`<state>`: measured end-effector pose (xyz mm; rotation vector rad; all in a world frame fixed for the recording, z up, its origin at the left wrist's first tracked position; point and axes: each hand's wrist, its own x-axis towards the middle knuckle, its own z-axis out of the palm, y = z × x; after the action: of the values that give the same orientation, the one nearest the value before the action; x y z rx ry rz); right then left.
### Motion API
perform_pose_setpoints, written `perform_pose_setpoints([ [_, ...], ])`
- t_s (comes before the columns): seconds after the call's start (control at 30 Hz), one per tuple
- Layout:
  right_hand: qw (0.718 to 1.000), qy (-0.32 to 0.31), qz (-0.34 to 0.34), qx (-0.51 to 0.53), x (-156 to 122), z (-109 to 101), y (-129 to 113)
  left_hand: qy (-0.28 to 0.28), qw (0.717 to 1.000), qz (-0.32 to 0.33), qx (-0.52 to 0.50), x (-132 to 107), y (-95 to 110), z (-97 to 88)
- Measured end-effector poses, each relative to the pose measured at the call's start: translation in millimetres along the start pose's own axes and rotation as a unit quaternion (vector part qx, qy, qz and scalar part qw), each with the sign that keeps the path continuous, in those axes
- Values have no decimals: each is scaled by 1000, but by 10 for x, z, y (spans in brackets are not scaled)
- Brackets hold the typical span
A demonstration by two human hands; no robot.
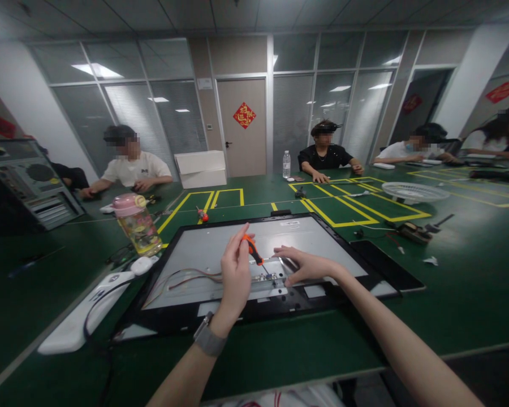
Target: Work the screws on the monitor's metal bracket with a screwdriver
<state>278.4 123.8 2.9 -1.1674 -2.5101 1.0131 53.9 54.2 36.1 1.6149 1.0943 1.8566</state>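
Observation:
A screwdriver with an orange and black handle is held in my left hand, tilted, its shaft pointing down at a small circuit board. The board sits on a metal bracket on the back of a flat display panel with a black frame, lying on the table. Just right of the board, my right hand rests on the metal bracket, its fingers apart. Thin wires run left from the bracket across the panel. The screwdriver's tip is too small to make out clearly.
A white power strip and a pink-lidded bottle stand left of the panel. To the right lie a dark flat slab, a power tool and a round white grille. Several people sit across the green table.

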Motion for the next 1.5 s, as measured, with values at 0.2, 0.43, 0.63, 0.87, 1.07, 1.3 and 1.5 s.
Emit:
perform_pose_setpoints([
  [0.2, 1000, 2, 3, 0, -7, 2, -16, 36, 996, 67, 51, -3, 9, 6],
  [0.43, 1000, 2, 1, -5, -2, 8, -13, 24, 997, 65, 45, -9, -13, 2],
  [0.63, 1000, 9, -4, 2, 17, 20, 40, -18, 999, 51, -4, -9, 14, 15],
  [0.87, 1000, 12, -5, 1, 9, 15, 8, -96, 994, 22, -43, 34, 47, 2],
  [1.07, 1000, 8, -5, -6, 16, 20, 23, -58, 995, 83, 19, 26, 87, 42],
  [1.3, 1000, 9, -6, -8, 13, 13, -4, -92, 994, 59, -18, 29, 60, 1],
  [1.5, 1000, 8, -4, -15, 20, 20, 11, -58, 995, 76, 27, 40, 30, -16],
])
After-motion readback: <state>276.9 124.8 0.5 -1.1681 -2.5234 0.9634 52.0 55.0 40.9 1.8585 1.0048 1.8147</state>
